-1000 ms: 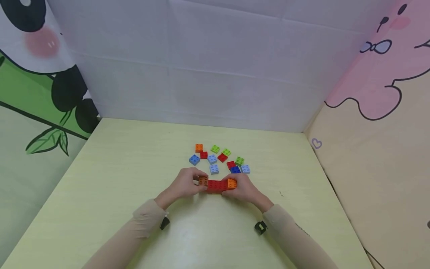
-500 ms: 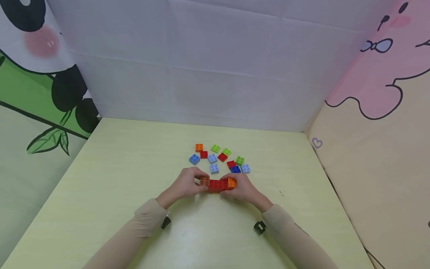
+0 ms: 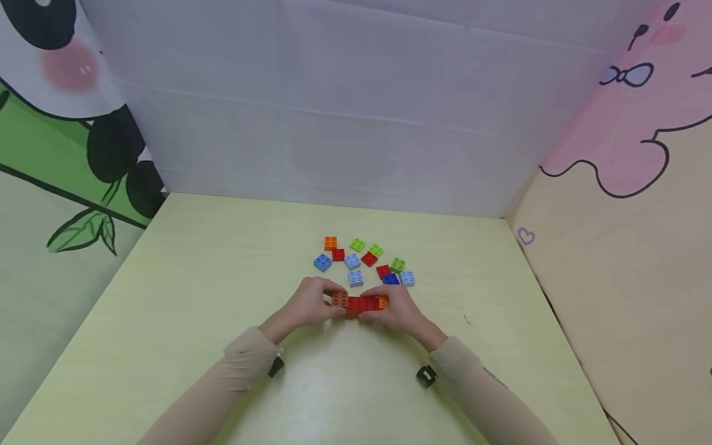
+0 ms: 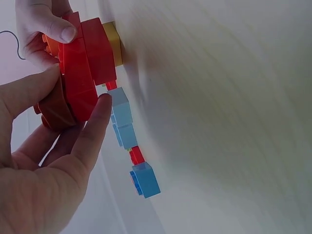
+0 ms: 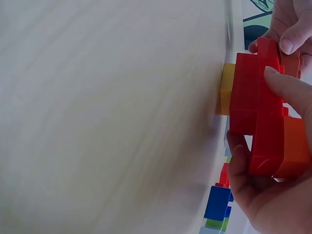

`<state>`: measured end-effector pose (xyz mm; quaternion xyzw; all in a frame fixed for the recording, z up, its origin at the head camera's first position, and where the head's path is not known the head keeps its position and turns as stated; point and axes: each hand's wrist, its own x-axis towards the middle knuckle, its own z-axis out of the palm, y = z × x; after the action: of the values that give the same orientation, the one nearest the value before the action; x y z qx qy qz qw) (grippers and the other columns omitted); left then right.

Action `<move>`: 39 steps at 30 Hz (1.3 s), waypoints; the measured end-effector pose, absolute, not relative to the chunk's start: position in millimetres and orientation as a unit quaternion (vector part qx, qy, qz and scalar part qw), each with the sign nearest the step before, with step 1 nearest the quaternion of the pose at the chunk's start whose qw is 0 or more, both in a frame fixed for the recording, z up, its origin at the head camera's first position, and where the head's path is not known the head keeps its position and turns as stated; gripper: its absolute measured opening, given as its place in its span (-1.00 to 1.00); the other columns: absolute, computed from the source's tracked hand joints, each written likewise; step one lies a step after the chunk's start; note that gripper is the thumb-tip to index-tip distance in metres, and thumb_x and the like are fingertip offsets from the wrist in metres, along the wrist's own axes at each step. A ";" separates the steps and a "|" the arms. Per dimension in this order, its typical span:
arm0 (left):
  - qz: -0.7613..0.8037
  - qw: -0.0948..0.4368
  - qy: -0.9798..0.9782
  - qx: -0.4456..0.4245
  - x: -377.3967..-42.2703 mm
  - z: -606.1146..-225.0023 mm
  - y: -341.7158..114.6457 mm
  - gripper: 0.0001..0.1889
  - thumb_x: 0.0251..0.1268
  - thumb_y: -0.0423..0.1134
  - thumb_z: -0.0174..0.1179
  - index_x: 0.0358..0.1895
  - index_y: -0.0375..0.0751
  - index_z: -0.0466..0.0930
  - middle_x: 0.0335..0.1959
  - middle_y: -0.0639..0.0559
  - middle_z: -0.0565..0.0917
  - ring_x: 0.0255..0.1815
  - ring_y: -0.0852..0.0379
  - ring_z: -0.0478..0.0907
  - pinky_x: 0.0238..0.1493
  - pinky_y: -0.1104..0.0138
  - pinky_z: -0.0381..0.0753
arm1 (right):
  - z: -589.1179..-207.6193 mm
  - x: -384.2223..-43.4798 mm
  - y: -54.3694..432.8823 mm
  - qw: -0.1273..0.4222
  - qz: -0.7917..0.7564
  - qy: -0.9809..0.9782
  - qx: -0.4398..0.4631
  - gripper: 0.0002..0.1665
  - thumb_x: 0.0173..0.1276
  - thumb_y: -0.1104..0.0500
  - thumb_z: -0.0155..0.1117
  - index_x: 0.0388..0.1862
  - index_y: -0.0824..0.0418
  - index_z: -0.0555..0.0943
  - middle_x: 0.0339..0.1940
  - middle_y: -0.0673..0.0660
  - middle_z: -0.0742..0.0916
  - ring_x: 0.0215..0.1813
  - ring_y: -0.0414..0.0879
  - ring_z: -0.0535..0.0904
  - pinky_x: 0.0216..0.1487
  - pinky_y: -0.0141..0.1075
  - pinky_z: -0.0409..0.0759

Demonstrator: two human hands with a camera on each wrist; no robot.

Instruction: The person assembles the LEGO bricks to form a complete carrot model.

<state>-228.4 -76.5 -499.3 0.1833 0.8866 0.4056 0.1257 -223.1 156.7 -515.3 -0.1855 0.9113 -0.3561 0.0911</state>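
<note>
In the head view a stack of toy building bricks is held between both hands over the table. Red bricks (image 3: 360, 304) form its long middle, with a brownish-orange brick (image 3: 339, 299) on top at the left end and an orange brick (image 3: 383, 302) at the right. A yellow brick (image 4: 115, 43) shows underneath in the left wrist view. My left hand (image 3: 308, 304) pinches the brownish-orange end between thumb and fingers. My right hand (image 3: 399, 310) grips the right part; its thumb lies along the upper red layer in the right wrist view, fingers on the other side.
Loose bricks lie just beyond the hands: an orange brick (image 3: 330, 243), several light green ones (image 3: 397, 265), red ones (image 3: 369, 259), light blue ones (image 3: 355, 279) and a dark blue brick (image 3: 391, 280). A pale wall cloth (image 3: 334, 154) rises behind the table (image 3: 222, 259).
My right hand has slid slightly left along the stack, now covering more of its right end. The stack and my left hand have shifted slightly right. The loose bricks stay put.
</note>
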 end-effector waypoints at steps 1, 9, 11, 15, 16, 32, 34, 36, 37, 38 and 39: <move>0.402 0.126 0.888 0.183 -228.6 -499.3 -76.2 -0.62 0.02 -0.19 0.46 -0.03 -0.14 0.70 -0.13 0.09 0.65 -0.19 0.14 0.52 -0.27 0.35 0.56 | -515.5 -223.1 156.6 0.091 -0.354 0.912 -0.186 -0.51 0.07 -0.13 0.50 0.01 -0.07 0.69 -0.09 -0.20 0.64 -0.04 -0.19 0.44 -0.11 -0.22 0.45; 0.399 0.133 0.890 0.177 -230.4 -499.0 -74.2 -0.63 -0.02 -0.20 0.48 -0.08 -0.16 0.71 -0.25 0.12 0.64 -0.27 0.15 0.51 -0.26 0.34 0.54 | -516.3 -223.8 156.1 0.092 -0.347 0.914 -0.186 -0.53 0.09 -0.11 0.48 0.01 -0.08 0.68 -0.10 -0.19 0.64 -0.05 -0.18 0.44 -0.12 -0.23 0.46; 0.403 0.135 0.888 0.175 -230.9 -499.1 -74.0 -0.64 -0.02 -0.21 0.48 -0.08 -0.16 0.72 -0.27 0.13 0.64 -0.28 0.15 0.51 -0.27 0.34 0.54 | -516.3 -223.8 156.4 0.092 -0.348 0.914 -0.187 -0.54 0.10 -0.10 0.48 0.00 -0.08 0.69 -0.11 -0.19 0.64 -0.05 -0.18 0.45 -0.12 -0.23 0.46; 0.404 0.135 0.888 0.174 -231.1 -499.4 -73.6 -0.65 -0.03 -0.22 0.49 -0.09 -0.16 0.72 -0.28 0.14 0.64 -0.26 0.14 0.49 -0.27 0.33 0.52 | -516.2 -223.9 156.8 0.092 -0.350 0.913 -0.189 -0.55 0.10 -0.10 0.48 0.00 -0.08 0.68 -0.10 -0.19 0.64 -0.05 -0.18 0.45 -0.12 -0.23 0.46; 0.404 0.134 0.888 0.174 -231.2 -500.0 -73.7 -0.64 -0.03 -0.23 0.49 -0.09 -0.16 0.72 -0.28 0.14 0.64 -0.26 0.13 0.48 -0.26 0.33 0.52 | -516.1 -223.9 156.9 0.092 -0.350 0.913 -0.189 -0.55 0.10 -0.10 0.48 0.00 -0.08 0.68 -0.10 -0.19 0.64 -0.05 -0.18 0.45 -0.12 -0.24 0.46; 0.397 0.122 0.894 0.166 -230.1 -500.8 -69.7 -0.65 -0.06 -0.26 0.50 -0.12 -0.17 0.71 -0.33 0.14 0.56 -0.25 0.13 0.45 -0.21 0.28 0.49 | -516.4 -225.3 157.0 0.097 -0.358 0.910 -0.186 -0.55 0.09 -0.09 0.49 -0.01 -0.09 0.68 -0.12 -0.19 0.64 -0.06 -0.18 0.46 -0.12 -0.23 0.47; 0.395 0.120 0.895 0.168 -230.2 -501.5 -69.8 -0.64 -0.06 -0.25 0.50 -0.11 -0.17 0.71 -0.33 0.14 0.55 -0.25 0.13 0.44 -0.22 0.28 0.49 | -516.5 -225.4 157.1 0.099 -0.357 0.910 -0.183 -0.55 0.09 -0.10 0.49 0.00 -0.09 0.68 -0.12 -0.20 0.64 -0.06 -0.18 0.46 -0.12 -0.22 0.47; 0.390 0.116 0.897 0.172 -230.2 -502.4 -70.1 -0.64 -0.06 -0.24 0.50 -0.11 -0.17 0.71 -0.33 0.13 0.55 -0.25 0.13 0.44 -0.23 0.27 0.49 | -517.0 -225.6 157.1 0.100 -0.356 0.911 -0.181 -0.54 0.09 -0.10 0.49 0.00 -0.10 0.68 -0.12 -0.20 0.64 -0.06 -0.18 0.45 -0.12 -0.23 0.46; 0.388 0.113 0.898 0.174 -230.3 -502.9 -70.2 -0.64 -0.06 -0.24 0.50 -0.11 -0.16 0.71 -0.32 0.14 0.56 -0.26 0.13 0.44 -0.23 0.27 0.49 | -517.3 -225.7 157.0 0.100 -0.356 0.912 -0.180 -0.54 0.09 -0.10 0.49 0.00 -0.10 0.68 -0.12 -0.20 0.64 -0.06 -0.18 0.45 -0.12 -0.23 0.46; 0.386 0.110 0.899 0.175 -230.3 -503.4 -70.3 -0.64 -0.06 -0.24 0.50 -0.10 -0.16 0.71 -0.32 0.14 0.56 -0.26 0.13 0.45 -0.23 0.27 0.49 | -517.4 -225.8 157.0 0.100 -0.356 0.912 -0.180 -0.54 0.09 -0.10 0.49 0.00 -0.10 0.68 -0.11 -0.20 0.64 -0.06 -0.18 0.45 -0.12 -0.23 0.46; 0.384 0.108 0.900 0.176 -230.4 -504.0 -70.3 -0.64 -0.06 -0.24 0.50 -0.10 -0.15 0.71 -0.31 0.14 0.57 -0.25 0.13 0.45 -0.22 0.26 0.49 | -517.5 -225.7 156.9 0.099 -0.356 0.911 -0.180 -0.54 0.09 -0.10 0.49 0.01 -0.09 0.68 -0.11 -0.19 0.64 -0.05 -0.18 0.45 -0.11 -0.23 0.46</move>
<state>-230.4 -70.3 -504.0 0.1761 0.8999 0.3841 0.1079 -225.7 156.9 -517.5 -0.1796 0.9115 -0.3565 0.0995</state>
